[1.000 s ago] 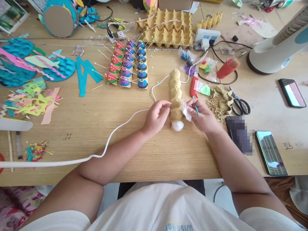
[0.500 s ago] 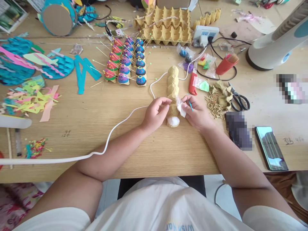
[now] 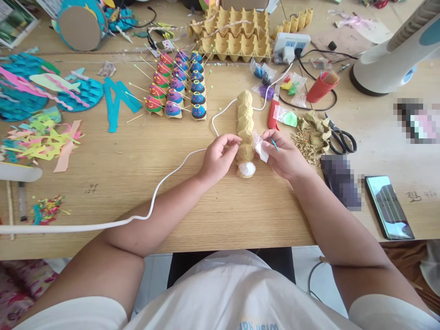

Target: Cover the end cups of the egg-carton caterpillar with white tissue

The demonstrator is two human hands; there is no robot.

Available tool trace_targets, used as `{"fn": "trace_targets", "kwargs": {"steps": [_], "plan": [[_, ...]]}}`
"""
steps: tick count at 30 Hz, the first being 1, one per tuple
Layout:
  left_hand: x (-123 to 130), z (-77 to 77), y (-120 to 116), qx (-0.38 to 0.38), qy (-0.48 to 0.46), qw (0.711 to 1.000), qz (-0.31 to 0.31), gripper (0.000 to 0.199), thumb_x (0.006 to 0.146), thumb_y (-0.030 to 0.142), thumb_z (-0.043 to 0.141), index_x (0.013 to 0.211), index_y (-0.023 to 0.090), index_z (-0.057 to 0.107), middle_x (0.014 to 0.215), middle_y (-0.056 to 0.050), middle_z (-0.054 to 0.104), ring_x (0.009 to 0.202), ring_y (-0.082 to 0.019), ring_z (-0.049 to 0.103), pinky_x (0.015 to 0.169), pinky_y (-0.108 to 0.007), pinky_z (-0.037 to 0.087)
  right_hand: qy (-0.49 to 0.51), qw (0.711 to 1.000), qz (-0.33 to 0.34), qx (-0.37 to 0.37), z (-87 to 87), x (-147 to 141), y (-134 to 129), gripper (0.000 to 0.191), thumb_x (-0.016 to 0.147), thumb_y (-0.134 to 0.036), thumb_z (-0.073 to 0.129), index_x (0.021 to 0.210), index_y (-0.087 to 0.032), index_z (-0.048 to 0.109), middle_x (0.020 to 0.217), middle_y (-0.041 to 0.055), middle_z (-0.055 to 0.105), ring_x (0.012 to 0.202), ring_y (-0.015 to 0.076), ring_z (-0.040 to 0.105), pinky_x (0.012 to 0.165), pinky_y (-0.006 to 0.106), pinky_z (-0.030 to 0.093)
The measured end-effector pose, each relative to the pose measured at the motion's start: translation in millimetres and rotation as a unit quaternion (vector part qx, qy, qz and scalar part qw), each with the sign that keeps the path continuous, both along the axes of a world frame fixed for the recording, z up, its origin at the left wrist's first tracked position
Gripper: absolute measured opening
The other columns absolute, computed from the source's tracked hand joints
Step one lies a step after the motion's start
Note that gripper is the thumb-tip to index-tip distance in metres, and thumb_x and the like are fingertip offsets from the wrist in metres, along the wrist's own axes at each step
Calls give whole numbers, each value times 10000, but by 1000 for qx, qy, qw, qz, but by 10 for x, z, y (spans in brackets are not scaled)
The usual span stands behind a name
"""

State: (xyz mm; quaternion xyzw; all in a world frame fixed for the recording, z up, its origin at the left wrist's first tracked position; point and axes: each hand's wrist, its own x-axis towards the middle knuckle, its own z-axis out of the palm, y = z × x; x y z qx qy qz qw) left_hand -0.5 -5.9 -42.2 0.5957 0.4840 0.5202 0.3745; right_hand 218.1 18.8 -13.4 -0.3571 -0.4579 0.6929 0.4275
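A strip of egg carton [image 3: 245, 123] with a row of yellowish humps lies lengthwise in front of me. White material, apparently soft clay [image 3: 246, 169], covers part of its nearest hump. My left hand [image 3: 220, 156] is curled at the strip's left side, its fingertips and thumb gripping the edge. On the other side, my right hand [image 3: 283, 156] pinches a small clear plastic bag [image 3: 261, 147] with white stuff in it. A thin blue stick [image 3: 274, 144] also pokes out between its fingers.
Rows of painted carton figures [image 3: 175, 87] with pins stand behind my left hand. Right of the strip lie a red-handled knife [image 3: 273, 114], carton scraps [image 3: 311, 137], scissors [image 3: 341, 137] and a phone [image 3: 388, 207]. A white cable [image 3: 165, 176] crosses my left forearm.
The whole view has shifted slightly. My right hand has turned a little with the bag and blue stick, while my left hand stays at the strip's side.
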Motion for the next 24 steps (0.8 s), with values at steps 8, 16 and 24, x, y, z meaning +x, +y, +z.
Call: {"fn": "trace_targets", "kwargs": {"steps": [8, 16, 24], "plan": [[-4, -9, 9, 1, -16, 1000, 3, 141, 973, 232, 654, 1084, 214, 739, 1055, -49, 795, 988, -163, 737, 854, -283, 563, -45, 997, -34, 59, -3, 3, 30, 425, 805, -507, 930, 985, -290, 612, 887, -27, 555, 720, 135, 515, 612, 287, 460], [-7, -50, 44, 9, -35, 999, 5, 131, 975, 251, 657, 1073, 218, 738, 1041, -50, 780, 980, -171, 715, 917, -312, 563, -324, 908, -113, 239, 29, 132, 93, 212, 915, -426, 761, 992, -265, 644, 917, 19, 656, 777, 180, 545, 731, 358, 477], [-12, -39, 20, 34, 98, 994, 42, 176, 963, 177, 626, 1109, 235, 705, 997, -53, 716, 978, -208, 665, 878, -345, 540, -554, 751, -91, 347, -10, 286, 139, 141, 901, -283, 677, 1036, -251, 702, 1060, 118, 756, 1083, 345, 644, 1002, 544, 513]]}}
